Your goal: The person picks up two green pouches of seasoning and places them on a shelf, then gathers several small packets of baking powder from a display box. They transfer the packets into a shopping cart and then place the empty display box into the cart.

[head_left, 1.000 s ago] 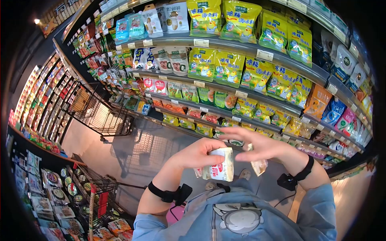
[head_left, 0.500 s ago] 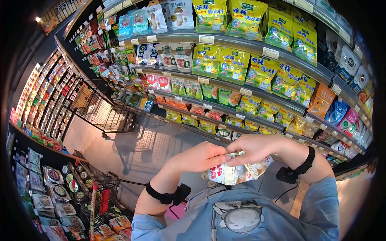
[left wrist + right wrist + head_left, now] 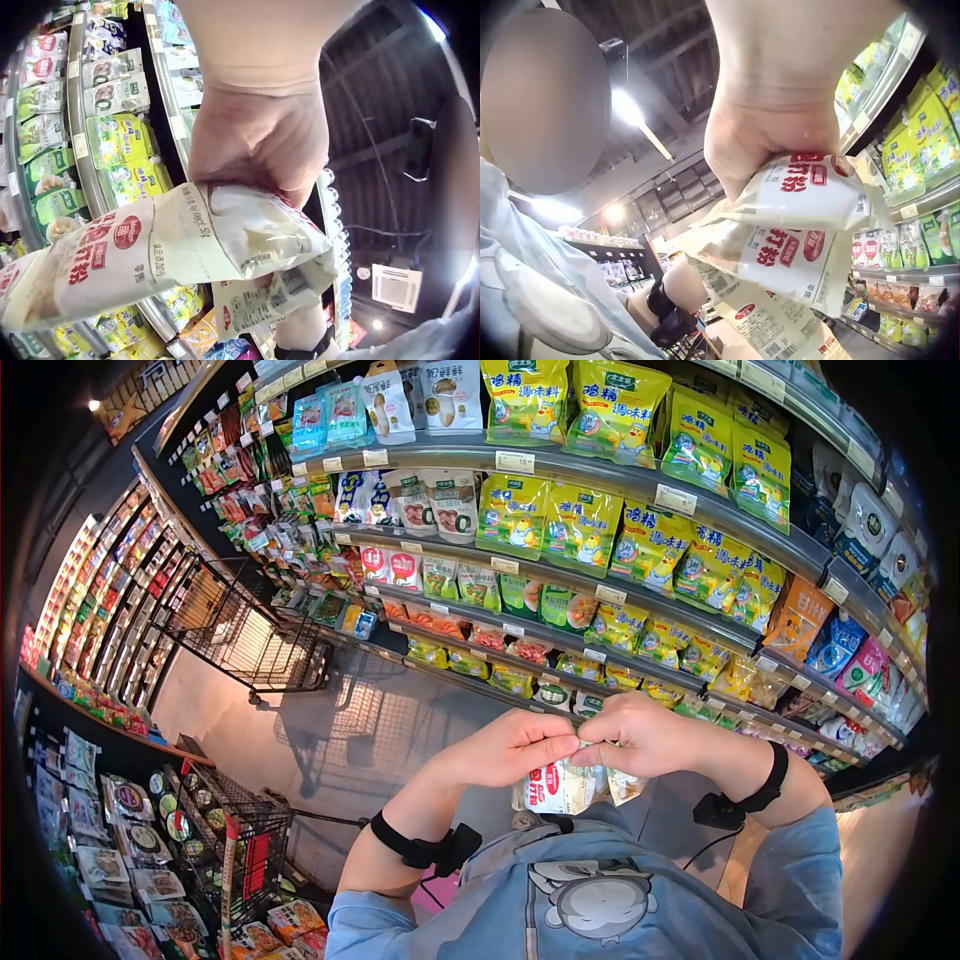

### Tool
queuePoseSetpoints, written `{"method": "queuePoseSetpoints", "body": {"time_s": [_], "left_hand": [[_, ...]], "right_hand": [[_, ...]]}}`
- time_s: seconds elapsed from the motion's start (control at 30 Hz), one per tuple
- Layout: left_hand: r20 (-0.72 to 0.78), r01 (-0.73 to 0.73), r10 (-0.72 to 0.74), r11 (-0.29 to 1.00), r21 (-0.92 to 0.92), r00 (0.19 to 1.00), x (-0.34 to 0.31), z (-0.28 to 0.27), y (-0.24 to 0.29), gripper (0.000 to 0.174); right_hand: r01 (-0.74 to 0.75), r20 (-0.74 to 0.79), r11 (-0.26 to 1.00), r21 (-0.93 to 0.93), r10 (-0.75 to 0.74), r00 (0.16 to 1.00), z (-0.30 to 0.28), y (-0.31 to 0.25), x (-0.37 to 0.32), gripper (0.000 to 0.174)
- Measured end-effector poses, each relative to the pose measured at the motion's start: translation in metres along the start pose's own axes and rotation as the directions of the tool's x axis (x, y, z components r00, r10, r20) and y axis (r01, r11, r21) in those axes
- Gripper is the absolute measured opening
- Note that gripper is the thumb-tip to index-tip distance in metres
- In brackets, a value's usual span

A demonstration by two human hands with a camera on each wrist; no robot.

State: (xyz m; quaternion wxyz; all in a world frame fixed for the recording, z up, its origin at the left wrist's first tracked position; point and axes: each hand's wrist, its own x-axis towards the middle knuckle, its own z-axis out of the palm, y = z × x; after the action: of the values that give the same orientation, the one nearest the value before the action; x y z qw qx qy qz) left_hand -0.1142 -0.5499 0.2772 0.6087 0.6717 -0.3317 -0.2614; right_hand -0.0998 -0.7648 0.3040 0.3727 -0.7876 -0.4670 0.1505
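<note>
From where I stood, the left hand (image 3: 500, 748) and right hand (image 3: 650, 738) came close together over a few pale printed packets (image 3: 548, 790). Each had its fingers curled round the upper parts, presumably so the bags could hang below the knuckles without slipping apart (which hand bore more weight, I couldn't tell). Ahead of both hands ran a stocked shelf (image 3: 560, 464); a wire cart (image 3: 262, 652) stood beyond the left.

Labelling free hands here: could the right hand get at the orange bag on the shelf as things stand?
Probably not as is: the right hand is pinching white packets, and the left hand grips there too. The orange bag itself looks unobstructed in front.
</note>
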Motion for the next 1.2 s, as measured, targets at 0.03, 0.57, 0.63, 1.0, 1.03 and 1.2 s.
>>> {"method": "queuePoseSetpoints", "body": {"time_s": [0.03, 0.57, 0.63, 1.0, 1.03, 1.2], "left_hand": [[0.004, 0.000, 0.000, 1.000, 0.006, 1.000, 0.001, -0.001, 0.000, 0.026], [-0.014, 0.025, -0.030, 0.968, -0.248, 0.999, 0.003, 0.002, 0.003, 0.023], [-0.037, 0.000, -0.003, 0.998, -0.066, 0.999, 0.005, 0.002, 0.007, 0.022], [-0.133, 0.023, -0.048, 0.983, -0.184, 0.990, 0.008, 0.012, 0.002, 0.019], [-0.175, -0.016, -0.024, 0.975, -0.222, 0.984, 0.008, 0.014, 0.001, 0.021], [-0.237, -0.031, -0.037, 0.961, -0.274, 0.971, 0.012, 0.013, -0.011, 0.020]], "right_hand": [[0.018, -0.007, 1.000, -0.012, -0.018, 1.000, -0.001, 0.000, 0.000, 0.020], [-0.025, 0.208, 0.966, 0.256, -0.030, 0.978, -0.020, -0.003, 0.002, 0.031], [-0.036, 0.252, 0.976, 0.216, -0.020, 0.968, -0.023, -0.004, 0.002, 0.031], [0.068, 0.107, 0.997, 0.037, -0.071, 0.992, -0.014, -0.012, -0.003, 0.028], [0.090, 0.080, 0.996, -0.003, -0.089, 0.993, -0.015, -0.014, -0.003, 0.027], [0.197, -0.063, 0.975, -0.104, -0.204, 0.977, -0.013, -0.012, -0.003, 0.023]]}}
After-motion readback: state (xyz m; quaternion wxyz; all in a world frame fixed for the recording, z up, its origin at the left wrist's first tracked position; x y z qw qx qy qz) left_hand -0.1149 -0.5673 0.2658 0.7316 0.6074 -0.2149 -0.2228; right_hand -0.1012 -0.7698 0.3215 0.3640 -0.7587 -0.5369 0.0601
